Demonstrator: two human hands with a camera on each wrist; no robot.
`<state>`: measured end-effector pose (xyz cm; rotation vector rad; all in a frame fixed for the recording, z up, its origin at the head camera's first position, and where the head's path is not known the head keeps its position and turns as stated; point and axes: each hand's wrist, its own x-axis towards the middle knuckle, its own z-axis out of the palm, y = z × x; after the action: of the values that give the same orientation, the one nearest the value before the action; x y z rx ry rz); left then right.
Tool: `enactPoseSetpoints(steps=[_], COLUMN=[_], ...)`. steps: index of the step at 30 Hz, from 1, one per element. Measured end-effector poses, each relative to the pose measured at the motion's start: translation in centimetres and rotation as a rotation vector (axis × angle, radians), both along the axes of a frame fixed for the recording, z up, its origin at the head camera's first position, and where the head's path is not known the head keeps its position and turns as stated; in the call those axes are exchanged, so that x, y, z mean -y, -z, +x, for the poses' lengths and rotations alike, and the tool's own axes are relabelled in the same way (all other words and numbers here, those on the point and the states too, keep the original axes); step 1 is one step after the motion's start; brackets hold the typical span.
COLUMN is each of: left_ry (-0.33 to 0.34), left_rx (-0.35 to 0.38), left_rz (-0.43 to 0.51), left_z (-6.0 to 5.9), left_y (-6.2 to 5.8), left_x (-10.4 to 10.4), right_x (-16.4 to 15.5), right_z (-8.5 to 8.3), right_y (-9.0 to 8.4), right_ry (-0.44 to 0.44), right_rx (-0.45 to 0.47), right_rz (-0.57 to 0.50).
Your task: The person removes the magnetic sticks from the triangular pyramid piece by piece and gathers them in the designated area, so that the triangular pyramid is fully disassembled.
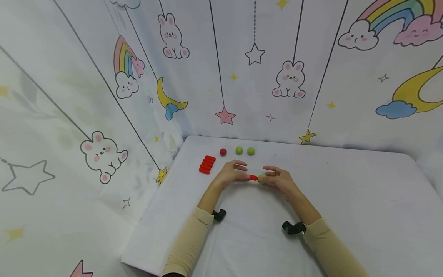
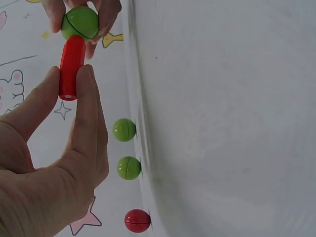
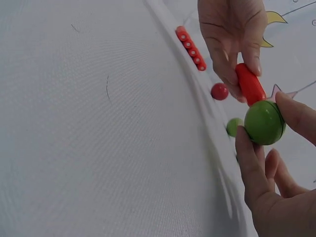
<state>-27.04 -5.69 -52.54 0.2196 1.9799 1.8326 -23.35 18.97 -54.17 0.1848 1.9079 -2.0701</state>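
Note:
My left hand (image 1: pixel 230 173) pinches a red rod (image 2: pixel 72 68) between thumb and fingers, with a small pale spot on its near end. The far end of the rod meets a green ball (image 3: pixel 265 122) that has a dark groove around it. My right hand (image 1: pixel 282 183) pinches this ball between thumb and fingertips. Rod and ball are in line, held above the white table; whether the rod's tip sits inside the ball or only touches it, I cannot tell. In the head view the fingers hide part of both.
Several red rods (image 1: pixel 207 164) lie side by side on the table (image 1: pixel 346 200) at the left. Along the back stand a red ball (image 1: pixel 223 152) and two green balls, one (image 1: pixel 239 150) left of the other (image 1: pixel 251 151). Behind them hangs a patterned curtain (image 1: pixel 200 77).

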Motion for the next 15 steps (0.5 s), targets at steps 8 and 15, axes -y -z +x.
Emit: enactPoseSetpoints(steps=[8, 15], left_ry=[-0.050, -0.047], left_rx=[0.017, 0.030], left_rz=[-0.028, -0.045], left_z=[-0.28, -0.39], left_y=[-0.21, -0.51], left_x=[0.11, 0.52], right_x=[0.07, 0.31], right_z=[-0.04, 0.03], right_y=[0.08, 0.14], right_ry=[0.017, -0.014], right_rx=[-0.007, -0.028], right_rz=[0.013, 0.031])
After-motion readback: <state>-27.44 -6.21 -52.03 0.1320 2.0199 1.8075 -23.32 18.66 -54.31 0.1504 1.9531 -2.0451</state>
